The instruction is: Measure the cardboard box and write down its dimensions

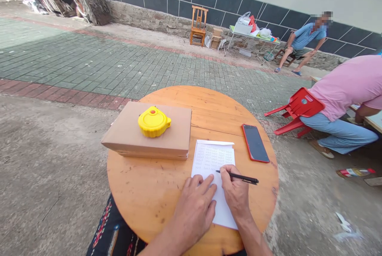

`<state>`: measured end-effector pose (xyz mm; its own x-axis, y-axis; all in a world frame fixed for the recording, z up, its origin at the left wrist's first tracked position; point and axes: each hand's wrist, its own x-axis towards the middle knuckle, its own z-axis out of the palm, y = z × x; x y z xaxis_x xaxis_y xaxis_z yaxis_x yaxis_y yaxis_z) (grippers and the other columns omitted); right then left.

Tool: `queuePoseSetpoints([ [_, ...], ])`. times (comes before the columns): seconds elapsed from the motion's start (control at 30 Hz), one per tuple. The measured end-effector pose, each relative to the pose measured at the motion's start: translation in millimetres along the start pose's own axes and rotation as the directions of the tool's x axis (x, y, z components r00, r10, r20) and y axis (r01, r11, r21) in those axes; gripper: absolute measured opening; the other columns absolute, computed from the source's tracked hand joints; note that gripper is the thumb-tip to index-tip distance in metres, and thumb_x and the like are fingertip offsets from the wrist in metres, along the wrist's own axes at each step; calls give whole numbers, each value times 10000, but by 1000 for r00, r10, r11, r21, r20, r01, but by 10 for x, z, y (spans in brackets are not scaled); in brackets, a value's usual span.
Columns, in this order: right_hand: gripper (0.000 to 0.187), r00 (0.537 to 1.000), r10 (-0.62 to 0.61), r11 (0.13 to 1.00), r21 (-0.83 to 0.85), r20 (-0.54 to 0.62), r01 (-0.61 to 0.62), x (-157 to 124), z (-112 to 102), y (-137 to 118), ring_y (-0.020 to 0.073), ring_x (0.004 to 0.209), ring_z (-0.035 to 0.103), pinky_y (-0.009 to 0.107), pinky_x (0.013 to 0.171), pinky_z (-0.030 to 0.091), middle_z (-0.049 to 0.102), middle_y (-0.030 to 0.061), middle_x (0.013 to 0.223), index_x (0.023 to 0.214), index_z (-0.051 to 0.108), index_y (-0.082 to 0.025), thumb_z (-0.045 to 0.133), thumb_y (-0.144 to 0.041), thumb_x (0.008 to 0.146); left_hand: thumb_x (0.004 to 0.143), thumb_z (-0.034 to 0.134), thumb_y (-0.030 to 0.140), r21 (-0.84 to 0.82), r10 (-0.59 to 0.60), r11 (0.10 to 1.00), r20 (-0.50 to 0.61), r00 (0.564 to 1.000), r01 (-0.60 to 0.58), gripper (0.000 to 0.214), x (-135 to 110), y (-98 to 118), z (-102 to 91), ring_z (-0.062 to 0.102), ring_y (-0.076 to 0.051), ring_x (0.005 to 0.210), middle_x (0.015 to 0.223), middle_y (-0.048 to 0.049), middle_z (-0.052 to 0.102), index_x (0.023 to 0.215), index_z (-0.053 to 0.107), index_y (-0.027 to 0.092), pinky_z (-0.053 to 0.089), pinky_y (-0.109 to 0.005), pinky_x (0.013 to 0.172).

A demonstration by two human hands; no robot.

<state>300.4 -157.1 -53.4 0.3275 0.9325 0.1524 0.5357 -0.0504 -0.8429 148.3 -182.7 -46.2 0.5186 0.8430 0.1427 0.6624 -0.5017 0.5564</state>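
Observation:
A white sheet of paper (224,214) lies on the round wooden table (143,192), its upper half covered with rows of small handwritten marks. My right hand (235,192) grips a black pen (243,177), whose tip points left at the paper just under the lowest row. Flat across the paper's left side, my left hand (198,204) rests with its fingers stretched out and somewhat apart. To the right of the paper is a phone (256,143) with a red edge and a dark screen. A brown cardboard box (125,134) stands at the left, bearing a yellow tape measure (153,121).
At the right, a person in a pink shirt (352,85) leans forward on a red plastic stool (306,104). Another person in a blue shirt (308,37) sits by the far wall. A wooden chair (198,25) and a cluttered folding table (253,35) stand there too. A bottle (356,172) lies on the ground.

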Motion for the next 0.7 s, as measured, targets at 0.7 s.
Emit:
queuePoseSetpoints([
  [0.7,266,999,45,999,30,-14,-44,15,-11,-1,137,483,437,257,512,392,454,-57,506,716,575,-210,493,-406,875,855,525,158,-12,1,1000,-17,1000,-1,293,0,-15,42,443,-244,1018,1377,39,536,1128,575,251,429,-452,914],
])
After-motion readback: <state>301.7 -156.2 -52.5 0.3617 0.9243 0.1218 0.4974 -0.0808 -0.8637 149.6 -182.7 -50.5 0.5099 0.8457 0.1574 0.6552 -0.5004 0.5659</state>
